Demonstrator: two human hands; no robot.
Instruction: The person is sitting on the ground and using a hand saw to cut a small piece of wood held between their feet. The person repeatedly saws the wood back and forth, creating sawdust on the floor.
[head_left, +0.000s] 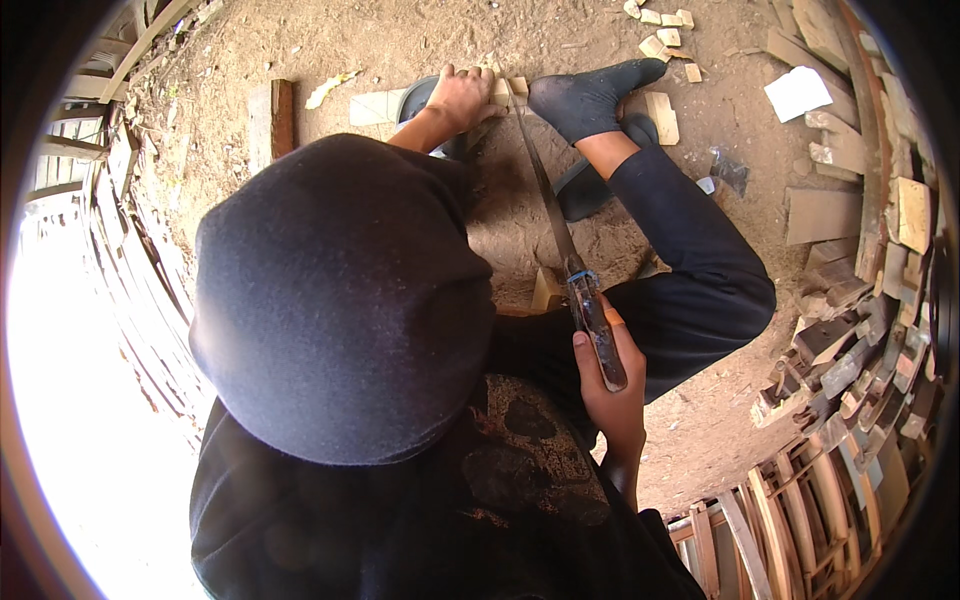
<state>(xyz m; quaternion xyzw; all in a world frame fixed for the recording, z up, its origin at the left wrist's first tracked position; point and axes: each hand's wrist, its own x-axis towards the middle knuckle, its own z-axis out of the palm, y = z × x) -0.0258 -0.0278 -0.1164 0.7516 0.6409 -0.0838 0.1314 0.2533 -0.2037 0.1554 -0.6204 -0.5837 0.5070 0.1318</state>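
My right hand [612,372] is wrapped around the dark, worn handle of a handsaw [556,222]. Its narrow blade points away from me, and the tip lies across a pale strip of wood [515,86] on the ground. Just left of the blade, my left hand [462,98] grips that wood, fingers bent over it. A foot in a black sock [585,103] rests by the wood on the blade's right side. A large, dark, rounded cloth shape [340,300] hides most of my left forearm.
Black sandals [588,188] lie under the foot. A brown wood block [270,125] stands at left, and small offcuts [668,37] lie at the far side. Stacked wood scraps [850,370] line the right edge. A white sheet [798,93] lies on the dirt.
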